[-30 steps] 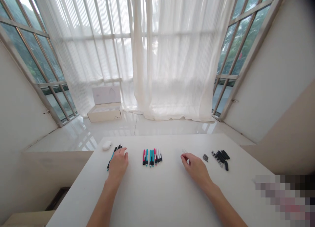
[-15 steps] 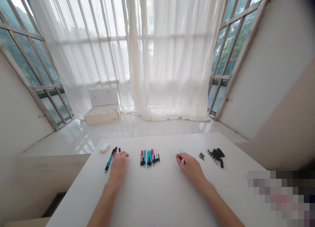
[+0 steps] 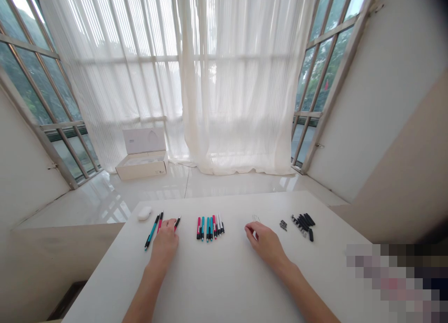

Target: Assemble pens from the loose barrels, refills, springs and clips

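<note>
My left hand (image 3: 165, 241) is closed over a pen (image 3: 178, 222) with a black end, which pokes out on the right of the fingers with a bit of red showing. Just left of that hand lie a teal pen (image 3: 151, 230) and a red pen (image 3: 160, 220), side by side. My right hand (image 3: 268, 241) rests on the table with fingers curled and thumb pressed to them; whatever is between them, if anything, is hidden. Thin pale rods (image 3: 256, 218) lie right behind its knuckles. Between the hands is a row of red, teal and white pens (image 3: 209, 228).
On the white table (image 3: 213, 285), small dark grey pieces (image 3: 283, 225) and black tube-like pieces (image 3: 307, 220) lie to the right. A white rounded case (image 3: 144, 214) sits at the far left. An open box (image 3: 142, 166) stands on the ledge by the curtain (image 3: 241, 103).
The pen at my left hand now leans out to the right of the fingers; before, its tip stood behind them. My right hand stays in place by the thin rods. The view has shifted slightly.
</note>
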{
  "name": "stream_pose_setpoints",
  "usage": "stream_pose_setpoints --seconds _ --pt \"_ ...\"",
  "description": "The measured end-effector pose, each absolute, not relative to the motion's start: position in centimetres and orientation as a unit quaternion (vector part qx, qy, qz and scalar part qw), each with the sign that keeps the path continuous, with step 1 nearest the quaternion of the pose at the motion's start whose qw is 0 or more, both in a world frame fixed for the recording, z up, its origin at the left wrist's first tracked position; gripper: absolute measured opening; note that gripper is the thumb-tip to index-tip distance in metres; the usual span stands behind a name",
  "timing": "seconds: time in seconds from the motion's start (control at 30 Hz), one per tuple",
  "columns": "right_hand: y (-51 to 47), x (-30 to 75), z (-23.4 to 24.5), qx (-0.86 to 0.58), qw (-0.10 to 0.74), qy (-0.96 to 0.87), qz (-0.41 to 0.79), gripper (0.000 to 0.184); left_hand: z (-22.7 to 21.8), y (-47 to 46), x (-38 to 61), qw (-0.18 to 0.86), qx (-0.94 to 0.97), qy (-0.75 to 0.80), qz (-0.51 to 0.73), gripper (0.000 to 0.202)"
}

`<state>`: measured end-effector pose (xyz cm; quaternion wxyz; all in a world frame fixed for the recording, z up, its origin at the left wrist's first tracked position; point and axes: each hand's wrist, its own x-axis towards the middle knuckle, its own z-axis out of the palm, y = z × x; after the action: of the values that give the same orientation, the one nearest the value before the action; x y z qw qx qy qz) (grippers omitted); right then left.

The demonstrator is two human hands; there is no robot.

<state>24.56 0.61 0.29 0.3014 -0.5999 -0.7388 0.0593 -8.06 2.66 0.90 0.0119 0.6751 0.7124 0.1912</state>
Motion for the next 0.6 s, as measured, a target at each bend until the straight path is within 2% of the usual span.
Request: stream_pose_setpoints --seconds 0.13,0.27,0.37,0.6 --pt "0.6 24.4 0.3 -0.594 0.318 -0.735 0.078 0.031 1.2 2.5 -7.3 -0.013 0.7 0.673 0.239 0.043" --pt "0.7 24.1 0.4 -0.575 0.353 -0.722 0.151 0.03 1.2 1.9 -4.9 -0.022 0.768 0.554 0.32 0.042" --pt "0.6 23.6 0.5 -0.555 0.362 -0.721 0.204 0.029 0.9 1.2 -3.0 -0.005 0.822 0.483 0.3 0.045" --pt "0.1 22.4 -0.2 -0.539 0.361 -0.734 0.203 0.026 1.2 -0.2 -0.9 -0.026 0.857 0.421 0.296 0.023"
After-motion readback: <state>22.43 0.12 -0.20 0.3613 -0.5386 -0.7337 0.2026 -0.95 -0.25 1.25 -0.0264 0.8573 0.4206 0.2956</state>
